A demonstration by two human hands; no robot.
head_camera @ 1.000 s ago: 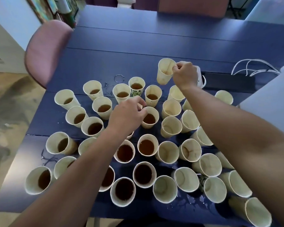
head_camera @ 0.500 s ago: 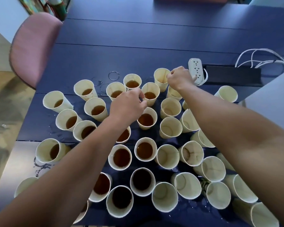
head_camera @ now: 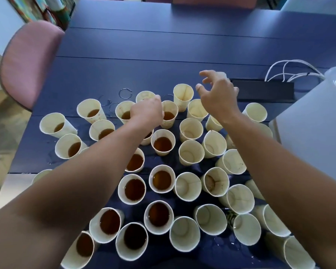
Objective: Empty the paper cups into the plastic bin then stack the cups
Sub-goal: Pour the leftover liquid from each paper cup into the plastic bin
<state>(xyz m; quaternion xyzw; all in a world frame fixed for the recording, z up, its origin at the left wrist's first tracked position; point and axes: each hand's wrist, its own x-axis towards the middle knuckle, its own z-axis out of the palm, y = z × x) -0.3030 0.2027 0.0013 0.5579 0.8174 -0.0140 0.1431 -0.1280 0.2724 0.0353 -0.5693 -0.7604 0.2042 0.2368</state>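
Several paper cups stand packed together on the dark blue table (head_camera: 163, 45). Those on the left and in the middle hold brown liquid, such as one cup (head_camera: 162, 142). The cups on the right are empty, among them a far one (head_camera: 183, 96) that stands upright. My left hand (head_camera: 146, 112) reaches over the far filled cups with fingers curled down at the rim of a cup (head_camera: 145, 96); the grip itself is hidden. My right hand (head_camera: 218, 94) hovers just right of the far empty cup, fingers spread and holding nothing. The translucent plastic bin (head_camera: 314, 133) sits at the right edge.
A black box (head_camera: 264, 90) with white cables (head_camera: 291, 68) lies behind the cups, right of my right hand. A pink chair (head_camera: 27, 61) stands at the table's left side. Wet rings and drops (head_camera: 125, 93) mark the table near the far cups.
My right hand set the empty cup down at the far edge of the group and let go, opening its fingers. My left hand moved farther away over the filled cups.
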